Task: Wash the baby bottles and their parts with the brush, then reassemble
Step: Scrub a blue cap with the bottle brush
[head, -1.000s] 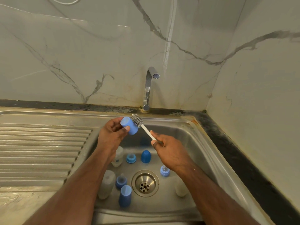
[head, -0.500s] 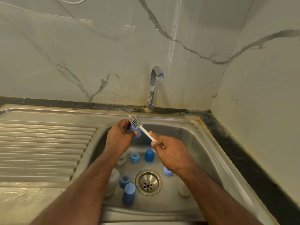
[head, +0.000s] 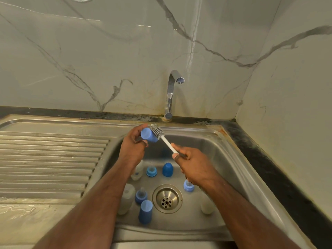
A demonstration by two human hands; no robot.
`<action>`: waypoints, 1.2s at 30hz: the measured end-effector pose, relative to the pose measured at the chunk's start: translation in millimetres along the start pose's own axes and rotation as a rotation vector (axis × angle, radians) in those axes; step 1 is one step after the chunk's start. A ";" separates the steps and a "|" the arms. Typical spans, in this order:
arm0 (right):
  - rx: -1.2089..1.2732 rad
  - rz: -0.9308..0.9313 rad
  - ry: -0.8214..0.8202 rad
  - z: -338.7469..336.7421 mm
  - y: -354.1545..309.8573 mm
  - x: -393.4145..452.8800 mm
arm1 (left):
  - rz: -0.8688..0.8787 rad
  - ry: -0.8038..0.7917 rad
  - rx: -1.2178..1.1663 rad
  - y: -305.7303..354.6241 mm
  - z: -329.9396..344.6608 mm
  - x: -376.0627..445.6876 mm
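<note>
My left hand (head: 132, 150) grips a blue bottle cap (head: 147, 134) above the back of the sink. My right hand (head: 191, 163) holds the white handle of a bottle brush (head: 162, 138); its grey bristle head lies against the cap's right side. Down in the basin lie translucent bottles (head: 127, 198) (head: 207, 205) (head: 138, 170). With them are a standing blue cap (head: 167, 169), a second blue cap lying on its side (head: 145, 211), and blue collars with teats (head: 151, 171) (head: 141, 194) (head: 188, 186).
The steel sink (head: 233, 168) has a round drain (head: 167, 198) in the middle. A chrome tap (head: 171, 94) stands behind it, with no water running. A ribbed drainboard (head: 48, 159) spreads to the left. Marble walls close in behind and on the right.
The cap has turned in my left hand, showing its closed end again. The brush head has slid from over the cap to its right side.
</note>
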State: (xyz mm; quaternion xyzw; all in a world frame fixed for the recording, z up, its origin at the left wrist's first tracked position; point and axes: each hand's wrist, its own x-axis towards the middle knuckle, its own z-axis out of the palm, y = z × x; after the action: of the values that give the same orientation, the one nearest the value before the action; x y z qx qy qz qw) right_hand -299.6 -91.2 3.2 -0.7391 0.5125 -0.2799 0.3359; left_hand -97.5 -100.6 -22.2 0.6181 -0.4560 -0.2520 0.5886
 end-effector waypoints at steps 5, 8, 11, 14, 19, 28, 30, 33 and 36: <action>-0.137 -0.063 0.014 3.2 -6.8 -3.2 | -0.021 0.026 0.056 -1.7 0.2 0.0; -0.169 -0.097 -0.009 2.9 -9.9 -4.9 | -0.014 0.044 0.052 -1.4 -0.8 1.2; -0.244 -0.064 0.045 -5.7 -3.9 1.9 | 0.025 0.050 0.110 -0.7 -1.1 -0.1; -0.229 -0.059 0.061 -8.1 -4.1 1.9 | 0.062 0.036 0.150 0.5 -1.3 0.4; -0.278 -0.046 0.035 -17.1 -3.3 4.2 | 0.046 0.037 0.057 6.2 -2.7 -4.7; -0.200 0.045 0.230 -82.7 32.6 11.1 | 0.126 -0.337 0.265 19.9 29.4 -29.7; -0.158 0.071 0.234 -86.5 38.5 12.9 | 0.137 -0.448 0.396 24.7 42.1 -34.6; -0.108 0.079 0.226 -87.1 43.9 14.1 | 0.213 -0.622 0.644 29.0 68.8 -40.4; -0.090 0.085 0.212 -87.5 46.1 15.2 | 0.290 -0.697 0.774 31.8 98.2 -41.7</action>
State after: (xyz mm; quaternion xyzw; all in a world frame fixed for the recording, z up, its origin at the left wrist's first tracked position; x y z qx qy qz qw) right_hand -387.3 -135.4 22.2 -0.6972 0.5880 -0.3186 0.2581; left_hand -208.3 -110.2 -18.8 0.6003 -0.7644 -0.1717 0.1605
